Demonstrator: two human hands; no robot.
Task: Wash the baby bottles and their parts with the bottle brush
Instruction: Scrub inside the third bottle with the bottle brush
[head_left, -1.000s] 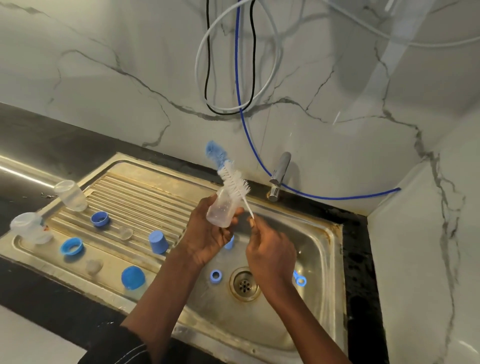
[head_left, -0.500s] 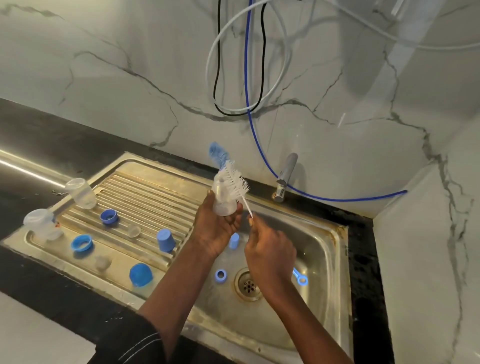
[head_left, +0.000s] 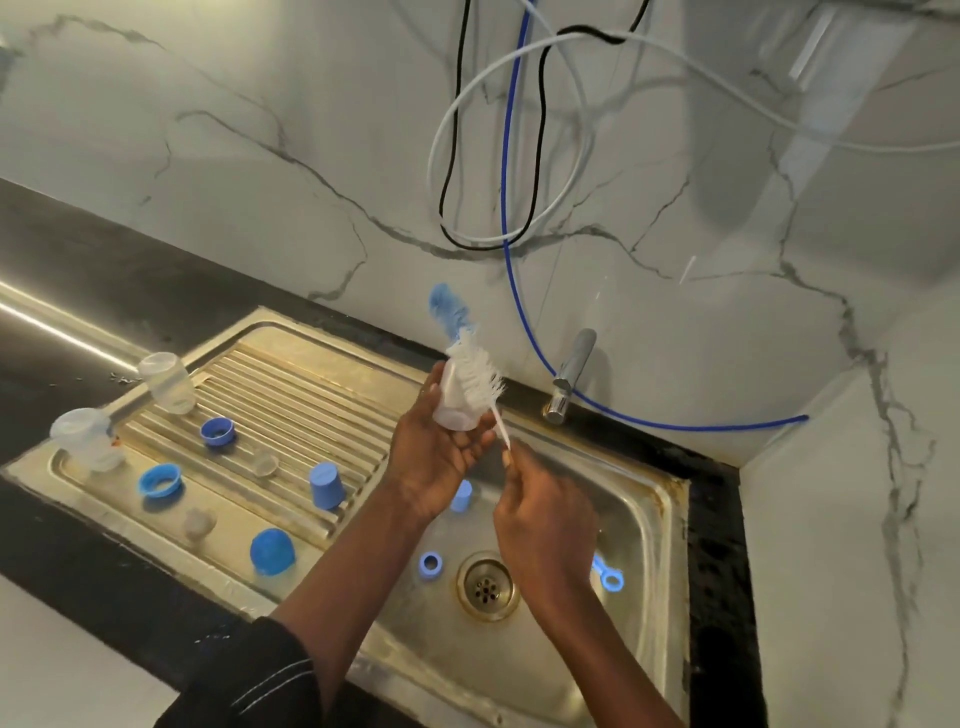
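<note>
Both forearms are extended from the lower edge toward the centre of the frame. The left hand (head_left: 439, 457) is curled around a small bottle (head_left: 457, 402). The right hand (head_left: 545, 525), seen from its back, is pinched on a brush handle (head_left: 500, 423).

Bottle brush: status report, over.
Left grip holds clear bottle; right grip pinches bottle brush handle. Bristles against bottle, over the sink. Nothing in the way.

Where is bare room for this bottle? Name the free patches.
Free: the back ridges of the drainboard, between the rear bottle and the left hand. Crowded: the front strip around the blue cap; the basin near the drain.
</note>
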